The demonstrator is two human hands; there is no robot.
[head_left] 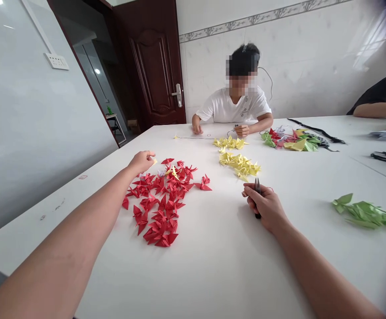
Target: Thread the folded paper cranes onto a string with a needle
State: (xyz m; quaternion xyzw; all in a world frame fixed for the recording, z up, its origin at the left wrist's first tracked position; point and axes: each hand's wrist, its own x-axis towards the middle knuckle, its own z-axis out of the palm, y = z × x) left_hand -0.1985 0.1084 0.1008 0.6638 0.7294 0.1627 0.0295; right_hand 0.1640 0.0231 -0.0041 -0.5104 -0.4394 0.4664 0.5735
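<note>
At the far left edge of a pile of red paper cranes (163,206), my left hand (142,161) is closed with a small yellow piece (155,161) at its fingertips. A yellow crane (173,173) lies among the red ones. My right hand (262,201), right of the pile, is wrapped round a small dark tool with pointed metal tips (257,185), held upright. Just beyond that hand lie several yellow paper cranes (239,164) on the white table (209,266).
Across the table sits a person in a white shirt (236,106), hands near a thin string. Mixed coloured cranes (295,141) lie at the back right, green cranes (368,213) at the right. Another person's arm (382,109) rests at the far right.
</note>
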